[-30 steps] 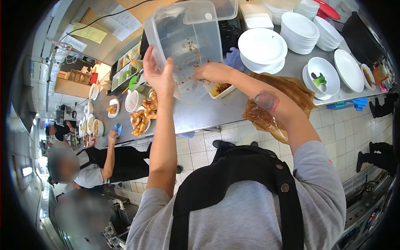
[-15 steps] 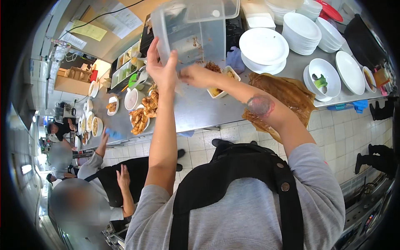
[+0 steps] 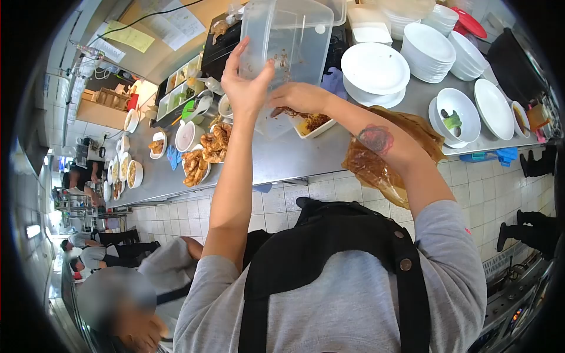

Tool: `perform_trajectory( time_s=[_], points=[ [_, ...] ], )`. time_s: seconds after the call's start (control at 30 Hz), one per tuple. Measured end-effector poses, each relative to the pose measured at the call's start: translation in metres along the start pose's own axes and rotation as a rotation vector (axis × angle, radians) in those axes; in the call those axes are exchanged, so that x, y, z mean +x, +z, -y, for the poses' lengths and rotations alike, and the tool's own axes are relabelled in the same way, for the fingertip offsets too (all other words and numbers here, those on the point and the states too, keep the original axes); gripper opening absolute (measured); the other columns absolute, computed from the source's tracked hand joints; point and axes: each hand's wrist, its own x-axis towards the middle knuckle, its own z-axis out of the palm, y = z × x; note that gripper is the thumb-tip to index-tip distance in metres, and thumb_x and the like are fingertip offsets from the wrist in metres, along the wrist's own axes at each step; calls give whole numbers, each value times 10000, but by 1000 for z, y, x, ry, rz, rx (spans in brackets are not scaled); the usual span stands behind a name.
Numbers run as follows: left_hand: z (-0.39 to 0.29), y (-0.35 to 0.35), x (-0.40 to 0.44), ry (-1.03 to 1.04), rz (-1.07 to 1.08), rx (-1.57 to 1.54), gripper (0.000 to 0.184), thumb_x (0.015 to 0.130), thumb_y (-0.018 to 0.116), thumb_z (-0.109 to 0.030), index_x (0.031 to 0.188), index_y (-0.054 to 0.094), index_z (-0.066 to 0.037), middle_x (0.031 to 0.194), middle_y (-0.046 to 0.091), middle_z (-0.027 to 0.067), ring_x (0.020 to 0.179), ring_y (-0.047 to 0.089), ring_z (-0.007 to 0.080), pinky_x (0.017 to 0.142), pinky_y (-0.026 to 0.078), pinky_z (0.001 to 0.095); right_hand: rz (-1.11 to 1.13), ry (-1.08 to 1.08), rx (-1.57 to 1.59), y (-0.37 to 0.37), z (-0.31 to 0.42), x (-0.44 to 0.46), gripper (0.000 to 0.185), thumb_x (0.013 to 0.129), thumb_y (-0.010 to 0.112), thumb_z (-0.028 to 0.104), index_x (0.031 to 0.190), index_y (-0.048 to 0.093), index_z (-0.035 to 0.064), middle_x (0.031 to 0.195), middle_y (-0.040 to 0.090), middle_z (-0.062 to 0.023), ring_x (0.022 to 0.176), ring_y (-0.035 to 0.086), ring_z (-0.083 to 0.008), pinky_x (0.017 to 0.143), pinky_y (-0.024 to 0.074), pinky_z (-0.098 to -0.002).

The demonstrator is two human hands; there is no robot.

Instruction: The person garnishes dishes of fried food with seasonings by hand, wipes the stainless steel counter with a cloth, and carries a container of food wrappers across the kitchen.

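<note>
Head view, landmark = clear plastic tub [image 3: 300, 44]. Tub is tilted over the steel counter [image 3: 276, 159], brown crumbs [image 3: 283, 66] sticking inside.

Left hand [image 3: 247, 88] holds the tub by its left side, thumb and fingers spread wide. Right hand [image 3: 300, 97] at the tub's lower end, fingers bunched narrow by dark crumbs; can't tell if any are pinched.

White dish [image 3: 305, 134] with brown crumbly food sits just below the tub's lower end, partly behind the right wrist.

Right of tub: purple cloth [image 3: 334, 82] just beside it, then plate stack [image 3: 375, 67], taller dish stack [image 3: 429, 50], bowl [image 3: 462, 100] with a green vegetable, oval plate [image 3: 494, 109]. Brown plastic bag [image 3: 406, 144] right of tub and nearer the wearer, under the right forearm, hanging over the counter edge.

Left of tub, nearer the wearer: fried pieces [image 3: 216, 143] in bowls, round white container [image 3: 188, 136], blue glove [image 3: 173, 156], small dish [image 3: 157, 145] of fried food. Ingredient trays [image 3: 179, 91] left of tub too. Co-worker [image 3: 168, 267] well left, nearer the wearer, head blurred.
</note>
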Motion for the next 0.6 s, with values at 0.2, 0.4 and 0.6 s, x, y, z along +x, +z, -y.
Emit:
perform_trajectory(
  time_s=[0.2, 0.4, 0.6],
  points=[
    [6, 0, -13, 178, -13, 209, 587, 705, 749, -77, 1266, 582, -35, 1200, 623, 110, 1064, 599, 200, 937, 469, 337, -189, 134, -102, -28, -17, -3, 259, 828, 521, 66, 1046, 657, 100, 1041, 619, -70, 1017, 600, -287, 844, 508, -389],
    [11, 3, -24, 248, 16, 252, 602, 712, 747, -58, 1284, 562, -45, 1280, 572, 113, 1152, 566, 213, 964, 474, 354, -283, 165, -105, -43, -39, 5, 319, 815, 538, 8, 1117, 626, 63, 1109, 624, -110, 1020, 615, -301, 869, 512, -355],
    [1, 7, -16, 303, 9, 260, 617, 705, 745, -49, 1293, 558, -49, 1274, 566, 118, 1160, 557, 231, 964, 473, 364, -53, 409, 24, 0, -35, -10, 249, 847, 491, 34, 1040, 647, 53, 1018, 644, -132, 961, 632, -347, 842, 502, -424]
  ],
)
